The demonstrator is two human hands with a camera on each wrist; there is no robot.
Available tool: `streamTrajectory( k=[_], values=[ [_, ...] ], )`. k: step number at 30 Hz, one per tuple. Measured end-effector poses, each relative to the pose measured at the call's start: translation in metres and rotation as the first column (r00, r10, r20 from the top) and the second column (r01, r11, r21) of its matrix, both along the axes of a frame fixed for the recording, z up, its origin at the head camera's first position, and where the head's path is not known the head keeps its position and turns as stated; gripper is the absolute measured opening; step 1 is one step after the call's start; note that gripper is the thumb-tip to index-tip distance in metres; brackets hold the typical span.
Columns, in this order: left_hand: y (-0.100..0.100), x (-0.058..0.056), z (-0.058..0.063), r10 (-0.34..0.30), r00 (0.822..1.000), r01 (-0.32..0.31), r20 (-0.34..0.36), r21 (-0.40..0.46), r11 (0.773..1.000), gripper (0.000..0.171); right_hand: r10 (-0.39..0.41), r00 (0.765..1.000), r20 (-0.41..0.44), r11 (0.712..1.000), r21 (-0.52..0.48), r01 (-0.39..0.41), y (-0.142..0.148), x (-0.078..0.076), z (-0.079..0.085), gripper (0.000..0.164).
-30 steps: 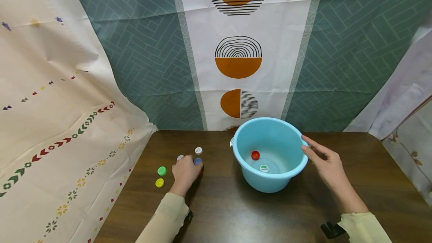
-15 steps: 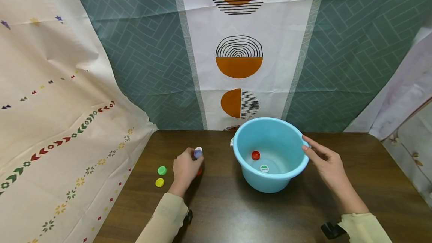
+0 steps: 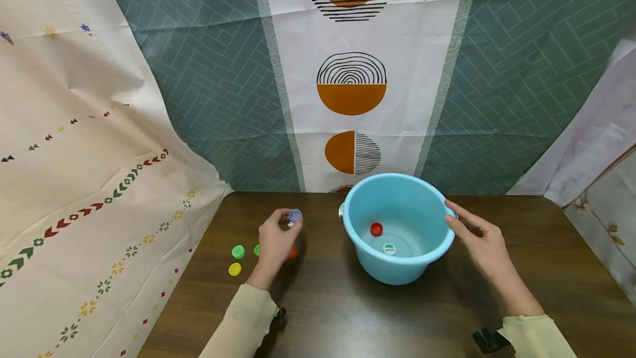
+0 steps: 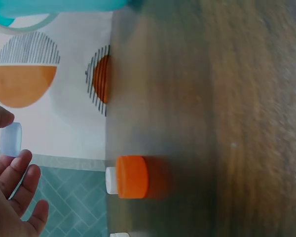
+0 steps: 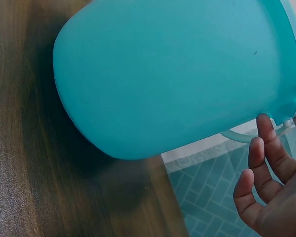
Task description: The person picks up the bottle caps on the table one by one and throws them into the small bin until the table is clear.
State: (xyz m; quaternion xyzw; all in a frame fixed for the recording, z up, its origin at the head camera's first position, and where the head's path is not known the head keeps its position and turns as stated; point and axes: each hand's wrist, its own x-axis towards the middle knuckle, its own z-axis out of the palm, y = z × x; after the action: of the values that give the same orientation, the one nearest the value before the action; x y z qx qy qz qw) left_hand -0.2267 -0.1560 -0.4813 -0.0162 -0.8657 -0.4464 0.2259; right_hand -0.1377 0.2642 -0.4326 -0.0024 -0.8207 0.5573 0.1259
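My left hand (image 3: 273, 245) pinches a lavender bottle cap (image 3: 295, 215) between thumb and fingertips. In the left wrist view the cap (image 4: 11, 139) stands on edge between them, raised above the table. Near this hand an orange cap (image 3: 293, 253) lies on the table, and part of a green cap (image 3: 256, 250) shows beside the wrist. The right hand (image 3: 484, 242) holds the rim of a light blue bucket (image 3: 392, 272) at its right side, fingers against the outer wall in the right wrist view. Inside the bucket lie a red cap (image 3: 376, 229) and a white cap with green print (image 3: 389, 249).
Left of the left hand lie another green cap (image 3: 238, 252) and a yellow cap (image 3: 235, 269). A white cap (image 4: 111, 180) sits behind the orange one in the left wrist view. Patterned cloth (image 3: 199, 98) hangs behind the brown table (image 3: 348, 319).
The left hand has lifted the lavender cap off the table and moved it slightly away from the body, uncovering the orange and partly hidden green caps. Right hand and bucket stay put.
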Motion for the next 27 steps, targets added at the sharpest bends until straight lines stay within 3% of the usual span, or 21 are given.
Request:
streamTrajectory(
  k=[19, 27],
  values=[
    [0.014, 0.005, 0.036, -0.028, 0.992, 0.046, -0.123, 0.146, 0.988, 0.031, 0.001, 1.0, -0.006, 1.0, -0.005, -0.001, 0.001, -0.001, -0.002, 0.048],
    [0.024, 0.007, 0.047, -0.046, 0.99, 0.069, -0.133, 0.172, 0.983, 0.032, -0.006, 1.0, -0.004, 1.0, -0.01, 0.006, 0.001, -0.001, -0.003, 0.048]
  ],
)
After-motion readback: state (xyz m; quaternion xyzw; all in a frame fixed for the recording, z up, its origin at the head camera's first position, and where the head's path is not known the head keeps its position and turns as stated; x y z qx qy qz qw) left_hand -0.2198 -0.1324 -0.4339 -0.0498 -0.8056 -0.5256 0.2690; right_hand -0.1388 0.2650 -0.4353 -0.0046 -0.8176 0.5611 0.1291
